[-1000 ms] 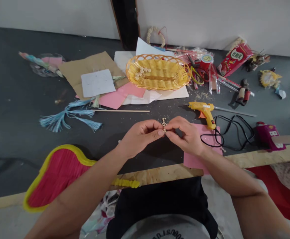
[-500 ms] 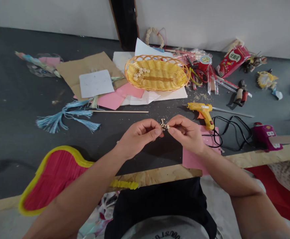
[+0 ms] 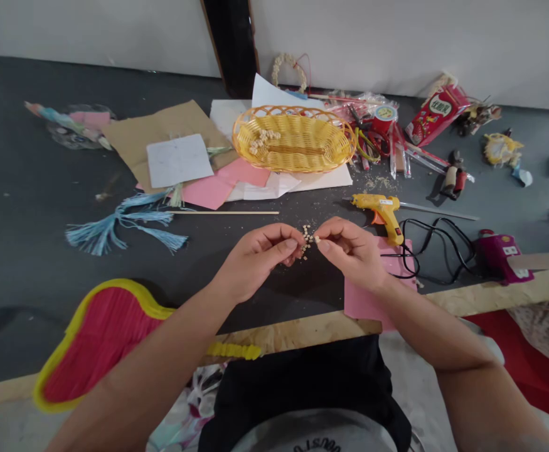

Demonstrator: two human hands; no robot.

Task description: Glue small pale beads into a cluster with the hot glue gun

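Note:
Several small beige bead-like pieces (image 3: 307,230) lie in a loose cluster on the dark table between my hands. My right hand (image 3: 352,252) is closed in a pinch, with one small pale piece (image 3: 317,239) at the tips of its thumb and forefinger. On the cluster's other side, my left hand (image 3: 267,254) is also closed, thumb pressed to its fingers; whatever sits in that pinch is hidden. A thin wooden stick (image 3: 227,213) lies beyond my left hand. Past my right hand rests a yellow glue gun (image 3: 378,210), its cord looping rightward.
A yellow woven basket (image 3: 297,141) holding pale pieces stands on papers at the back. Pink paper (image 3: 363,295) lies under my right wrist. At left are a blue tassel (image 3: 114,220) and a red, yellow-edged fan-like piece (image 3: 105,333). Pliers (image 3: 453,176) lie at right.
My left fingertips have drawn slightly left, so more of the small pieces show between the hands. My right hand keeps its pinch almost in place. The whole view has shifted slightly.

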